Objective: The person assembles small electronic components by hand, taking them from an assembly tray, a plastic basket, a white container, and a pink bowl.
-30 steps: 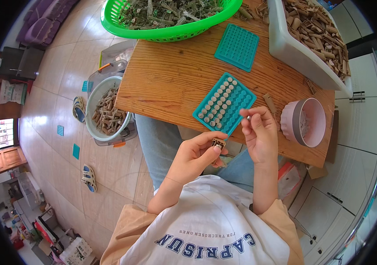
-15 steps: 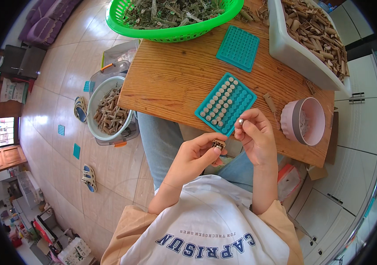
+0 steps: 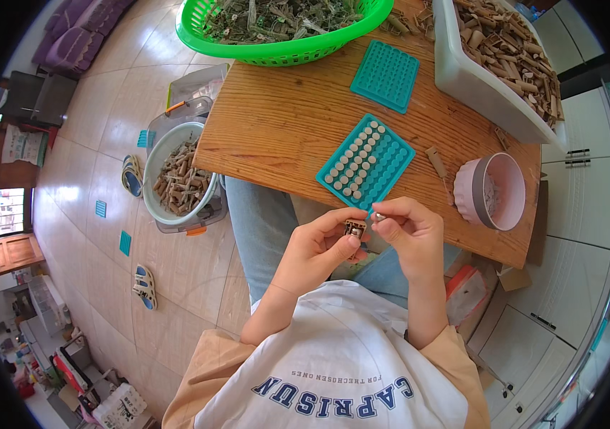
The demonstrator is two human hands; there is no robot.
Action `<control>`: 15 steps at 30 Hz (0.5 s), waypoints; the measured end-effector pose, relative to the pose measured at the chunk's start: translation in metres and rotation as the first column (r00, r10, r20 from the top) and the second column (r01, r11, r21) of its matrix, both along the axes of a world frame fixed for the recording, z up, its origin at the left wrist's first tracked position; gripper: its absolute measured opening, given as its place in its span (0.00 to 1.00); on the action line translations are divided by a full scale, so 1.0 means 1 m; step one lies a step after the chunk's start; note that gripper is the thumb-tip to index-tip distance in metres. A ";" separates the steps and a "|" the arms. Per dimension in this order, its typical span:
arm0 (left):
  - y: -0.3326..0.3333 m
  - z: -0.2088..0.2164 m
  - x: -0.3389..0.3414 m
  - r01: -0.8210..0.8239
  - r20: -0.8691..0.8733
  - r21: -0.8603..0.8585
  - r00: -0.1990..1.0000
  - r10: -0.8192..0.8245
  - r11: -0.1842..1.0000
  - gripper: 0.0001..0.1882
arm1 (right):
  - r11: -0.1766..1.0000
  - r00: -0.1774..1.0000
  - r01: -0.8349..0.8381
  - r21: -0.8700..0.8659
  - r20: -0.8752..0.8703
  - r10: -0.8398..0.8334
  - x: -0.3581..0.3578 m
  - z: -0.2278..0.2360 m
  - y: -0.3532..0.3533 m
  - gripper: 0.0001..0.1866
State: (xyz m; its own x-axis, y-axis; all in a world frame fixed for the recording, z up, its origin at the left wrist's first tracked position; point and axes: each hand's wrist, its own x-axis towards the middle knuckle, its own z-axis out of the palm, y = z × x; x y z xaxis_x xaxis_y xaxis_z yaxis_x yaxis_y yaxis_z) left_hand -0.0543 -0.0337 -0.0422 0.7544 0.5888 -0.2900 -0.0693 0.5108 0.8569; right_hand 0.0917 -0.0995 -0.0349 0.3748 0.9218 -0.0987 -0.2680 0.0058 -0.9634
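Note:
Between the thumb and fingers of my left hand point(image 3: 316, 247) is a small brown hollow piece point(image 3: 353, 227) with a dark opening facing up. My right hand point(image 3: 418, 232) pinches a small silvery round piece point(image 3: 379, 217) close beside it; the two pieces appear slightly apart. Just beyond my hands, a teal moulded tray point(image 3: 396, 159) lies on the wooden table point(image 3: 269, 118). Pale round discs point(image 3: 349, 166) fill several of its rows on the left side, while the hollows on the right show bare. Another teal tray point(image 3: 385, 76) lies farther back, with no discs visible in it.
A green basket point(image 3: 283, 52) of dry plant matter and a white bin point(image 3: 455, 79) of brown tube pieces stand at the back. The pink cup point(image 3: 468, 196) is at the right. On the floor left, a pale tub point(image 3: 149, 187) holds more brown pieces.
My right hand has moved down and left, bringing the silvery piece close to the brown piece. My left hand stays nearly in place, still gripping the brown piece.

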 end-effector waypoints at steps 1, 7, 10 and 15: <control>-0.001 0.000 0.000 -0.003 0.010 0.007 1.000 0.003 1.000 0.15 | 1.000 1.000 0.000 0.001 0.000 0.000 -0.001 0.000 0.000 0.09; -0.006 0.003 -0.001 -0.051 0.020 0.065 0.999 0.050 0.997 0.16 | 0.985 0.760 0.026 0.172 0.636 -0.131 -0.013 0.009 -0.002 0.07; -0.009 0.008 -0.001 -0.082 0.001 0.119 0.997 0.083 0.989 0.16 | 0.967 0.595 0.032 0.251 0.773 -0.220 -0.019 0.011 -0.005 0.09; -0.014 0.011 -0.003 -0.077 -0.089 0.287 0.990 0.106 0.955 0.18 | 0.931 0.525 0.028 0.363 0.787 -0.323 -0.019 0.004 -0.006 0.10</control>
